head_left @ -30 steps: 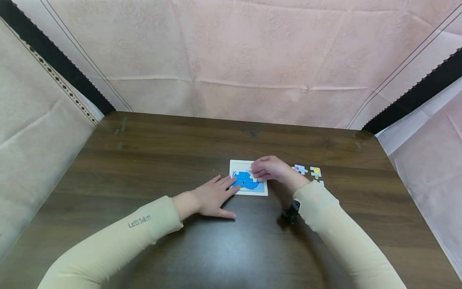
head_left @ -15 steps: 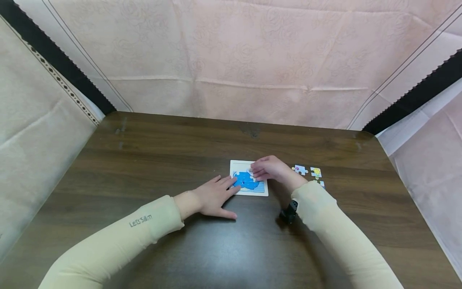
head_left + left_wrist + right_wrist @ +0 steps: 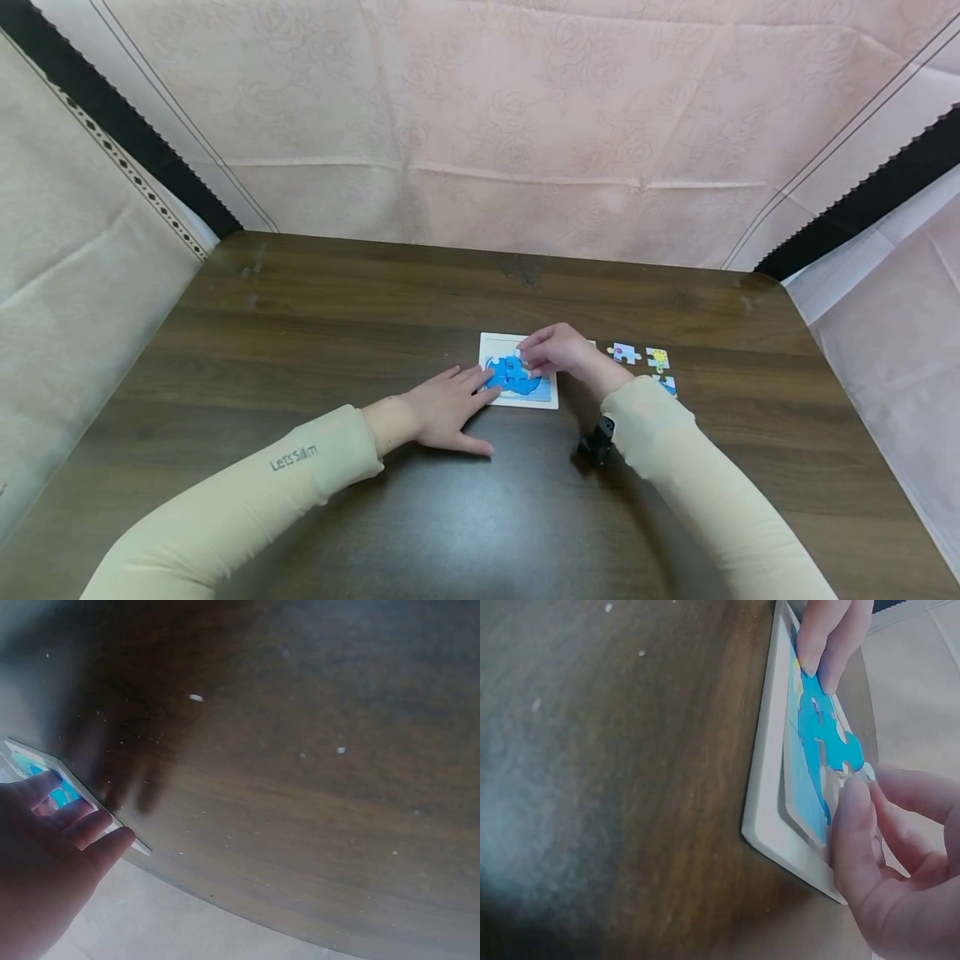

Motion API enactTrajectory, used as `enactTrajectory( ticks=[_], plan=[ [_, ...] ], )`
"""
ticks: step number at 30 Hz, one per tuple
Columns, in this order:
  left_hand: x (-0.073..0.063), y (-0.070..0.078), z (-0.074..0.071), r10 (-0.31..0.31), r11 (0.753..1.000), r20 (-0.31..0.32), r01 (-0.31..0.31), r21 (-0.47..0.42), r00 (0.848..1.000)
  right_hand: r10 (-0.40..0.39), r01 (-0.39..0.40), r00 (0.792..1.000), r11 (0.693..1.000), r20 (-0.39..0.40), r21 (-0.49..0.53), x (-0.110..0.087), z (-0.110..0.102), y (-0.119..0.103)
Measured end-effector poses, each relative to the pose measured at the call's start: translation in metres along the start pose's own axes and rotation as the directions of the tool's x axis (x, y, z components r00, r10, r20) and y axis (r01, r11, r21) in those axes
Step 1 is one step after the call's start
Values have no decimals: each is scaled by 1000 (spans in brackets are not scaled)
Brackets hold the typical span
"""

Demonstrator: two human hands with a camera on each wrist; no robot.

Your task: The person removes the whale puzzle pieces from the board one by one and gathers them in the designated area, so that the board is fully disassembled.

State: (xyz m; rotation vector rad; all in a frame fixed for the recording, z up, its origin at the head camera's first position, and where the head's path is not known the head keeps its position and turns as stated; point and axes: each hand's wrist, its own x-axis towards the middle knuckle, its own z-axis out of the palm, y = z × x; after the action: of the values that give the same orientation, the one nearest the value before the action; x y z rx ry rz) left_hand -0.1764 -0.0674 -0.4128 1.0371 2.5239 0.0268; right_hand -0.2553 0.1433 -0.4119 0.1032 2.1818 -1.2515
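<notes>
A white-framed jigsaw puzzle with a blue whale picture lies on the table. My left hand is spread with straight fingers, their tips resting on its left side. In the left wrist view those fingers reach over the frame's edge. My right hand bends over the puzzle's right part, hiding its upper right corner. In the right wrist view, the right thumb and fingers pinch a small puzzle piece, mostly hidden, at the whale's blue pieces. Bare backing shows beside the thumb.
Loose puzzle pieces lie right of the right hand: a light blue one, one with a yellow figure, and a blue and white one partly behind the sleeve. Pale cloth hangs behind the brown table.
My right hand and forearm have shifted slightly left over the puzzle, uncovering more of the blue and white loose piece. My left hand stays nearly still on the puzzle's side.
</notes>
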Motion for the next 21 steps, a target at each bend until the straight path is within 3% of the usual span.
enactTrajectory(
  ticks=[8, 17, 21],
  plan=[
    [1, 0, 0, 7, 1000, 0, -7, 2, 1000, -42, 42, 999, 998, -14, -41, -3, 3, 1],
    [1, 0, -1, 3, 1000, 6, -3, 0, 1000, -27, 30, 999, 992, -26, 126, -4, -6, 1],
    [0, 0, 1, 1, 1000, -5, -1, -2, 1000, -29, 31, 1000, 988, -10, 154, -6, -13, 5]
  ],
)
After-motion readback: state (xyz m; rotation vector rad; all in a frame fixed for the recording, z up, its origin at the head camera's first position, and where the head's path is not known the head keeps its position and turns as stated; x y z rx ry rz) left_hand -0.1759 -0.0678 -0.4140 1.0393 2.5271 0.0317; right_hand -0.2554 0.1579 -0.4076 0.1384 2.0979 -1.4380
